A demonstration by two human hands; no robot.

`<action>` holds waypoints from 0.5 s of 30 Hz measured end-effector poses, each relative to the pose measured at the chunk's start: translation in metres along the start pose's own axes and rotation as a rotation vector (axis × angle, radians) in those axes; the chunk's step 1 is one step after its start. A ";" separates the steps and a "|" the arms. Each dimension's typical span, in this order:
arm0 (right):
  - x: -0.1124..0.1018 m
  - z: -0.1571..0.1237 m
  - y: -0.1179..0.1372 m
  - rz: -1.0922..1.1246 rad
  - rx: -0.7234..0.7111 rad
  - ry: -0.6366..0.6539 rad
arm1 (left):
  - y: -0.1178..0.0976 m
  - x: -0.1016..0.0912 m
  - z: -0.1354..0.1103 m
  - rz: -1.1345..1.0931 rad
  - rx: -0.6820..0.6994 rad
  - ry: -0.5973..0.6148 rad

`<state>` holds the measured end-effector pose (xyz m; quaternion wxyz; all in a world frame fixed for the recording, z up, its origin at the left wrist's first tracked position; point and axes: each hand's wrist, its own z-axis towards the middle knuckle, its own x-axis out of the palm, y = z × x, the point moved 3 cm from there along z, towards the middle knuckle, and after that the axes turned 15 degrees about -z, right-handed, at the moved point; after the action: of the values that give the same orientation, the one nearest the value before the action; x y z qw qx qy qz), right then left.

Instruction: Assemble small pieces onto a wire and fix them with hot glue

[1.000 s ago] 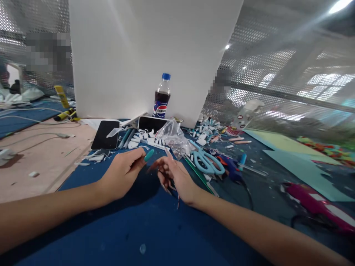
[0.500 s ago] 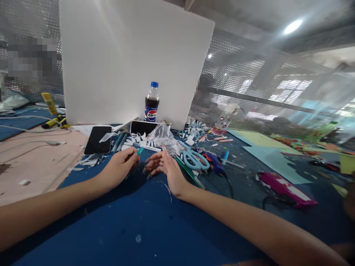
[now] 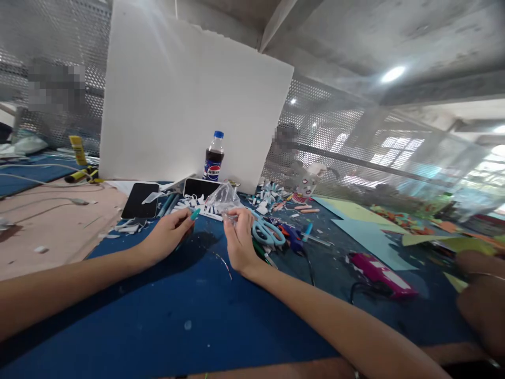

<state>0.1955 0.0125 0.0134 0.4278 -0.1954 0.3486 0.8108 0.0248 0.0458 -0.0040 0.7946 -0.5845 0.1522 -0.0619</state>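
Note:
My left hand [image 3: 168, 236] rests on the blue mat [image 3: 177, 310], its fingers closed round a slim tool with a teal end [image 3: 194, 214]. My right hand [image 3: 238, 236] lies just to the right, fingers pinched on the edge of a clear plastic bag [image 3: 223, 198] that sits among white paper scraps [image 3: 193, 202]. Light blue scissors [image 3: 268, 231] lie right beside my right hand.
A cola bottle [image 3: 213, 157] stands before a white board [image 3: 189, 105], with two dark phones [image 3: 140, 200] near it. A pink glue gun [image 3: 381, 268] and coloured paper sheets [image 3: 366, 221] lie to the right. Another person's arm [image 3: 479, 295] shows at the far right edge.
My right hand moved forward from near the left hand and pinched the plastic bag. The view tilted up and to the right, bringing another person's arm into view.

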 end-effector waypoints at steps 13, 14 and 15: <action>-0.044 0.020 -0.018 0.176 -0.553 1.204 | -0.026 0.010 -0.018 0.348 0.348 0.192; -0.046 0.017 -0.022 0.208 -0.531 1.256 | -0.027 0.012 -0.020 0.375 0.395 0.242; -0.046 0.014 -0.025 0.229 -0.507 1.262 | -0.028 0.014 -0.022 0.402 0.442 0.296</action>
<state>0.2419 0.0064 0.0413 -0.0041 -0.6861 0.3491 0.6383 0.0338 0.0134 0.0140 0.8678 -0.3407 0.3613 -0.0196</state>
